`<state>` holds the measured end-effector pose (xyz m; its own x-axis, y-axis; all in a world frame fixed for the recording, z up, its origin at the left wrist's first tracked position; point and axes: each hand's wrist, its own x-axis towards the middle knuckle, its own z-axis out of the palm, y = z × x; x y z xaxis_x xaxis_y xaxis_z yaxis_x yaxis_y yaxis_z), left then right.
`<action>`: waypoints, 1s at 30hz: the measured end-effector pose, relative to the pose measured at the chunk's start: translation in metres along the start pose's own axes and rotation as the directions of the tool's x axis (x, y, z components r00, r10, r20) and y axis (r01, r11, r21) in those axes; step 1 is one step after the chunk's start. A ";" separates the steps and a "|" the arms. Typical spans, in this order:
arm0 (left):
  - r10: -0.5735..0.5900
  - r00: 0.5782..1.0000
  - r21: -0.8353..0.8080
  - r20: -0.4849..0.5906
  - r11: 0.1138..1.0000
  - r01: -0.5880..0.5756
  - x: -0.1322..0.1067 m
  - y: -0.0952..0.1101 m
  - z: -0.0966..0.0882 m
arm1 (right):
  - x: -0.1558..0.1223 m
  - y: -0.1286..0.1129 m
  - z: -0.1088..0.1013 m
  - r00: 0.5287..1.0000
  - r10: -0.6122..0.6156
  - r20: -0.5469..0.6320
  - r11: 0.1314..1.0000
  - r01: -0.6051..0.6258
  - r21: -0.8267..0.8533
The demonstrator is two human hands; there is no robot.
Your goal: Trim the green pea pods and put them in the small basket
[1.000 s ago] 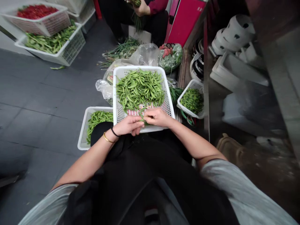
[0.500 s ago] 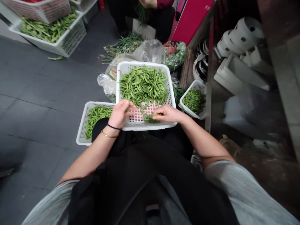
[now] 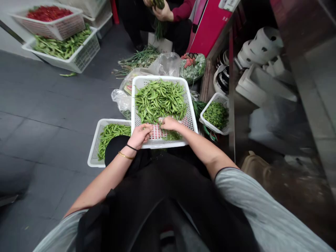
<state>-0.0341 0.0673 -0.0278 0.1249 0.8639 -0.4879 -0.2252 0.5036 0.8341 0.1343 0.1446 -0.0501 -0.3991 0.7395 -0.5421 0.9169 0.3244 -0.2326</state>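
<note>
The curled right hand (image 3: 169, 123) has moved from the scraps (image 3: 173, 135) to the pods (image 3: 160, 99), so handling continues, the left hand (image 3: 141, 135) also curled; what they hold I cannot tell.

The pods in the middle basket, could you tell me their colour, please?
The pods are green, as the head view shows.

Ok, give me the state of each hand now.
Left hand: curled at the basket; can't tell whether it holds anything.
Right hand: curled beside the pea pods; can't tell whether it holds one.
</note>
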 end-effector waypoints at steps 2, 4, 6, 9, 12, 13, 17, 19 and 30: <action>0.094 0.994 0.148 -0.048 0.985 -0.086 0.008 -0.006 0.006 | -0.015 0.006 -0.007 0.991 -0.116 -0.058 0.991 0.120 0.053; 0.169 0.985 0.232 -0.043 0.960 -0.155 0.017 -0.012 0.014 | -0.030 0.008 -0.010 0.955 -0.253 -0.153 0.957 0.270 0.104; 0.237 0.971 0.257 -0.040 0.941 -0.219 0.025 -0.016 0.020 | -0.040 0.006 -0.008 0.912 -0.311 -0.268 0.925 0.355 0.134; 0.260 0.961 0.200 -0.090 0.950 -0.239 0.030 -0.018 0.022 | -0.052 0.005 0.002 0.880 -0.272 -0.389 0.925 0.350 0.146; 0.154 0.983 0.077 -0.098 0.986 -0.147 0.028 -0.016 0.019 | -0.063 0.010 0.013 0.835 -0.314 -0.451 0.907 0.404 0.117; 0.116 0.989 0.039 -0.088 0.993 -0.113 0.027 -0.015 0.019 | -0.066 0.012 0.016 0.820 -0.331 -0.467 0.899 0.424 0.108; -0.005 1.000 -0.072 0.003 0.997 0.006 0.025 -0.016 0.025 | -0.074 0.011 0.021 0.799 -0.304 -0.518 0.890 0.433 0.145; -0.048 0.996 -0.079 0.075 0.995 0.054 0.025 -0.017 0.031 | -0.076 0.006 0.021 0.777 -0.359 -0.517 0.828 0.521 0.209; -0.086 0.956 0.030 0.281 0.996 0.080 0.018 -0.010 0.023 | -0.086 0.051 0.000 0.798 0.081 -0.598 0.722 0.366 0.587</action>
<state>-0.0077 0.0776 -0.0388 0.4098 0.7843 -0.4657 -0.1849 0.5714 0.7996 0.2153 0.0976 -0.0151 -0.2461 0.9687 0.0314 0.5185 0.1590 -0.8401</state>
